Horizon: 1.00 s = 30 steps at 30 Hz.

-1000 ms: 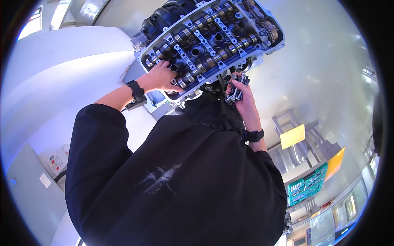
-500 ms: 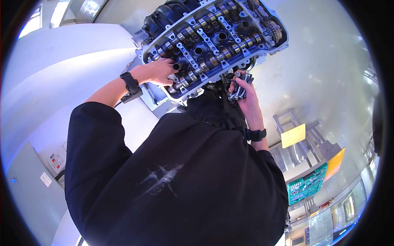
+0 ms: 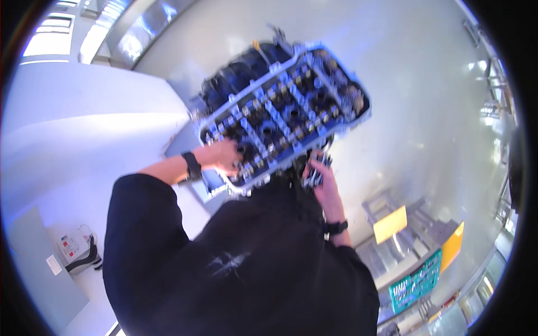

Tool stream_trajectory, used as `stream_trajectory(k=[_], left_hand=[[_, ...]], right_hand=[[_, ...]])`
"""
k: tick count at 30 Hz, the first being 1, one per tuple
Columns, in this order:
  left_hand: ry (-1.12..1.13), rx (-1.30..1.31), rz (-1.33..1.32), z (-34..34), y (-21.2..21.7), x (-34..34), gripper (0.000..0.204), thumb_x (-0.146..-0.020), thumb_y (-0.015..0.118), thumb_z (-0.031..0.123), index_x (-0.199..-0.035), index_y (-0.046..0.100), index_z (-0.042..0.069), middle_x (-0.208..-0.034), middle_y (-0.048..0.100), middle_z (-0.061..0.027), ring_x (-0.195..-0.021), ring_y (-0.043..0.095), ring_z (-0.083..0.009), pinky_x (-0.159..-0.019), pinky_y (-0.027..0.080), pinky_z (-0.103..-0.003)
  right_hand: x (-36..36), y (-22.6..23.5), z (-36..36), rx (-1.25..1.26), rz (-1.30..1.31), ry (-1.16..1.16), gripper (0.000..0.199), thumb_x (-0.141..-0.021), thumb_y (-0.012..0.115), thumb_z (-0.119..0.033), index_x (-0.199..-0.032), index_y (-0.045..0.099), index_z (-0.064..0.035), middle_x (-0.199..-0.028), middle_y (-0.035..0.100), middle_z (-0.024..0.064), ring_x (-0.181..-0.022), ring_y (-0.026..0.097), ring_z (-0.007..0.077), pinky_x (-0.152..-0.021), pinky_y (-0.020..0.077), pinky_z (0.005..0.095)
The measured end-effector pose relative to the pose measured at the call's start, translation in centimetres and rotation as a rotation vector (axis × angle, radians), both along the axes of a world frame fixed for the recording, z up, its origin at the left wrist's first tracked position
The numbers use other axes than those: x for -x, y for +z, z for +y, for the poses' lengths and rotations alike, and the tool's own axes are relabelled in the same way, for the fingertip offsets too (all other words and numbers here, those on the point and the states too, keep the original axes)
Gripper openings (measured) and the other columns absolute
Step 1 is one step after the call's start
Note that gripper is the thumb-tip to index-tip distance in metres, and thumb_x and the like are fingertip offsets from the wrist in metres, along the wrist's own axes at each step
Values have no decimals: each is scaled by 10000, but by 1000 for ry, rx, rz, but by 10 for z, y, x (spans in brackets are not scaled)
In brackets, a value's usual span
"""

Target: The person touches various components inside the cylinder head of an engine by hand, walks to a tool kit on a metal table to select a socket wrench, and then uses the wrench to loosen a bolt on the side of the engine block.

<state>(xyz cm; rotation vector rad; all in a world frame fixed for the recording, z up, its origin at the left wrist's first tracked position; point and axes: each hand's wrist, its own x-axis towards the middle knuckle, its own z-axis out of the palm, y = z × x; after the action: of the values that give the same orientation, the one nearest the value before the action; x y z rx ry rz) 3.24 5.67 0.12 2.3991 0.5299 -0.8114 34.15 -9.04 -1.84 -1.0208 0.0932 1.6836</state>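
A car engine's cylinder head [image 3: 295, 147], its cover off, lies ahead of me with two camshafts and rows of bearing caps exposed. My left hand [image 3: 225, 156] reaches over its near left corner, fingers apart among the caps and camshaft lobes. Motion blurs the fingertips, and I see nothing held in them. Just off the near edge of the head, my right hand [image 3: 323, 175] is closed round a bundle of metal bolts [image 3: 315, 178]. The bolts stick out between thumb and fingers at several angles.
A black intake manifold [image 3: 244, 73] is fixed along the engine's far left side. At lower right, a metal stand with a yellow panel [image 3: 390, 224] and a teal tray of small parts [image 3: 416, 281] stand beyond my right arm. A white rounded surface [image 3: 106, 92] fills the left.
My view has shifted, so the engine and both hands sit lower in the picture. The left hand stays at the same corner, and the right still grips the bolts.
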Motion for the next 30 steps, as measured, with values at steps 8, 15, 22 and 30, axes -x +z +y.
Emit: stream_trajectory(k=[8, 15, 22, 30], left_hand=[[-61, 75, 261, 0, 7, -19, 602, -856, 447, 588, -1201, 641, 135, -1145, 630, -215, -1165, 509, -412, -992, 383, -530], [-2, 148, 426, -10, -1, -19, 735, -880, 375, 667, -1446, 429, 200, -1499, 393, -102, -1446, 186, -360, -1170, 147, -504], [-61, 227, 531, 10, 6, -24, 746, -887, 342, 654, -1510, 285, 248, -1586, 213, -97, -1468, 83, -376, -1176, 130, -515], [-69, 188, 475, -5, -30, -16, 698, -912, 341, 556, -1494, 308, 172, -1543, 283, -166, -1461, 88, -395, -1173, 132, -530]], right_hand=[[2, 0, -4, -43, -7, 16, 274, -843, 652, -63, -1081, 519, -79, -814, 589, 69, -684, 624, 197, -601, 532, 318], [7, -14, -19, -42, 52, 27, 255, -849, 644, -49, -1073, 523, -65, -836, 593, 87, -698, 630, 229, -627, 541, 363], [6, -11, -12, -42, 72, 19, 245, -840, 636, -30, -1063, 535, -45, -834, 601, 104, -700, 631, 239, -628, 545, 373], [3, -15, -14, -38, 111, 9, 264, -838, 639, -25, -1075, 534, -74, -823, 599, 109, -698, 613, 242, -645, 531, 387]])
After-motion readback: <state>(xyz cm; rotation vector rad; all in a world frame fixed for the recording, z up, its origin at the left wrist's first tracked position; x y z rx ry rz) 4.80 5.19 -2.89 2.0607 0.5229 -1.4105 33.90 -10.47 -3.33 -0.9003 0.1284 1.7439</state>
